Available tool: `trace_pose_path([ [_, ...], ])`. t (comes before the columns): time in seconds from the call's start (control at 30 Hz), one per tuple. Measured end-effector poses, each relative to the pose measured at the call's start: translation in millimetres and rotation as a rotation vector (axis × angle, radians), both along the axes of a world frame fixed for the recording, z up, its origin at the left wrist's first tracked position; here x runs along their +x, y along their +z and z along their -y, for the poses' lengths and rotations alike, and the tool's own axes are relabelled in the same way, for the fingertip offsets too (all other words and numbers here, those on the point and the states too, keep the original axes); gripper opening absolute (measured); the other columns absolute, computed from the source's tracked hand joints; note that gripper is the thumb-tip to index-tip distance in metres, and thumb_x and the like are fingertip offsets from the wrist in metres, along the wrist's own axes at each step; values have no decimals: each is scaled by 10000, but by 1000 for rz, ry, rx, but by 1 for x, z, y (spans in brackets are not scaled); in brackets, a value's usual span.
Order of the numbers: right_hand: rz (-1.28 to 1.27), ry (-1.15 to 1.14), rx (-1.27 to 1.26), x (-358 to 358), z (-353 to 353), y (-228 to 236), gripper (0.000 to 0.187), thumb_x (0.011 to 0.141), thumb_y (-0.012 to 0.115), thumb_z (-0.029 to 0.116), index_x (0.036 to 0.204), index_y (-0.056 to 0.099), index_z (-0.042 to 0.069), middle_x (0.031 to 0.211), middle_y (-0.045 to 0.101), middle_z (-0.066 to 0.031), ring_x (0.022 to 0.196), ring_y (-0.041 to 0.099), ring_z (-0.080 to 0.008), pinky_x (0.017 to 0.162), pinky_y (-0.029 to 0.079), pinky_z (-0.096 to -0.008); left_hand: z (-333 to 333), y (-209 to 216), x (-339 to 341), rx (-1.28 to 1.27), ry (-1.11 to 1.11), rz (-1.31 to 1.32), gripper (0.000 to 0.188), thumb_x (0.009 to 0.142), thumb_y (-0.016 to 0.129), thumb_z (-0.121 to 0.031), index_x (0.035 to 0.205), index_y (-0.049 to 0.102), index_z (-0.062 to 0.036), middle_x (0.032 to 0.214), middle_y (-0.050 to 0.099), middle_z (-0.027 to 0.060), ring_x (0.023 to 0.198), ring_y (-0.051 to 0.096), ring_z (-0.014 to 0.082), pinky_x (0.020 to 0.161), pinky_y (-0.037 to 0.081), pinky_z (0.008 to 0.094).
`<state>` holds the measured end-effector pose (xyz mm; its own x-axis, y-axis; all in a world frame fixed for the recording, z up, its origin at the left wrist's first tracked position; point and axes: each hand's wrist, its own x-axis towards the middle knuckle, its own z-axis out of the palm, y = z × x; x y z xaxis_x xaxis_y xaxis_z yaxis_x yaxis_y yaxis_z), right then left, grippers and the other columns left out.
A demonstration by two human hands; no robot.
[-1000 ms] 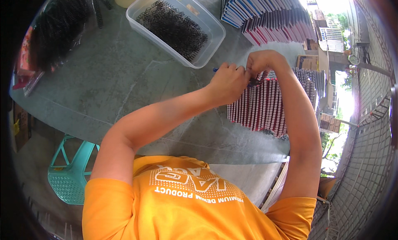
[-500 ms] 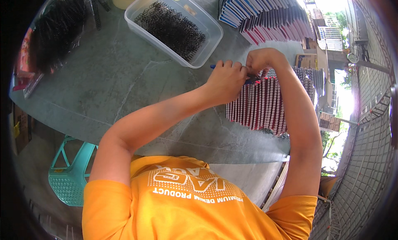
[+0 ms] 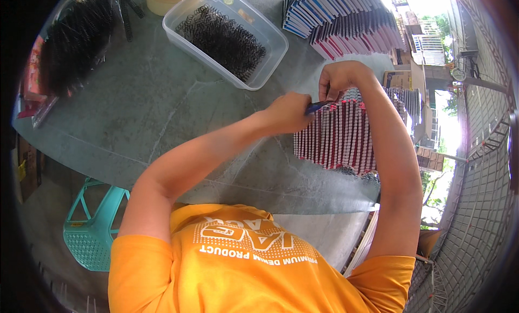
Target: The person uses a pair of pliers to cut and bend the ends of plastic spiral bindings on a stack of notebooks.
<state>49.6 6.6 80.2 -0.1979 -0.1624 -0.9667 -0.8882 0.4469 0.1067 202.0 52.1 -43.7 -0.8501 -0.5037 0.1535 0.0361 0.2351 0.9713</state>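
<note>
My left hand (image 3: 292,112) is closed around a pair of pliers (image 3: 317,106) with blue handles, its dark tip pointing at the top corner of a stack of spiral-bound notebooks (image 3: 338,140). Red and white spines of the notebooks face up toward me, in close rows. At that same far corner my right hand (image 3: 340,79) is bent down, thumb and fingers pinched together beside the pliers' tip. Whatever sits in that pinch is too small to make out. My right forearm passes over the right side of the stack and hides part of it.
A clear plastic tub (image 3: 227,77) of loose black coils stands beyond my left hand. Bagged black coils (image 3: 81,37) lie far left, near a tape roll (image 3: 162,3). More notebooks (image 3: 357,34) are stacked at the back right. A turquoise stool (image 3: 92,232) stands below the table's left edge.
My left hand has turned and lowered slightly, so the pliers now show more clearly. My right hand has stayed at the notebooks' far corner, its fingers now pointing further down.
</note>
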Motion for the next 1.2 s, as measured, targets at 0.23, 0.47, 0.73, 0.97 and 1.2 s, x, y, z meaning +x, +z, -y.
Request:
trace_pose_path([
  [0.23,60,-49,-57,5,2,-2,225,695,666,-66,916,661,-25,828,665,-104,753,650,-181,678,546,-271,1,-21,37,544,-430,311,242,822,638,-298,832,581,-62,652,519,4,566,501,109,522,409,276],
  [0.47,15,-11,22,7,8,0,216,701,648,-88,916,643,-60,866,655,-115,765,649,-192,696,562,-292,-4,-40,55,908,-465,254,217,838,626,-270,866,555,-67,708,506,-2,571,501,71,524,431,215],
  [0.73,217,55,-280,33,50,27,251,688,690,-14,934,646,-37,867,647,-106,756,635,-162,716,541,-276,0,-46,65,1171,-379,187,248,837,626,-244,959,539,-47,743,528,15,598,541,101,533,452,234],
  [0.97,281,183,-527,100,80,18,640,738,696,315,1253,471,9,1209,518,-201,992,588,-260,809,503,-312,-1,-43,75,1114,-402,170,299,867,572,-309,987,529,-38,764,532,17,641,542,99,575,439,225],
  [1.2,-235,585,-401,29,25,60,695,751,635,519,1243,500,47,1220,538,-171,1109,539,-278,942,415,-373,1,-4,64,284,-269,64,405,894,497,-390,1039,515,-12,814,547,108,796,557,223,692,441,355],
])
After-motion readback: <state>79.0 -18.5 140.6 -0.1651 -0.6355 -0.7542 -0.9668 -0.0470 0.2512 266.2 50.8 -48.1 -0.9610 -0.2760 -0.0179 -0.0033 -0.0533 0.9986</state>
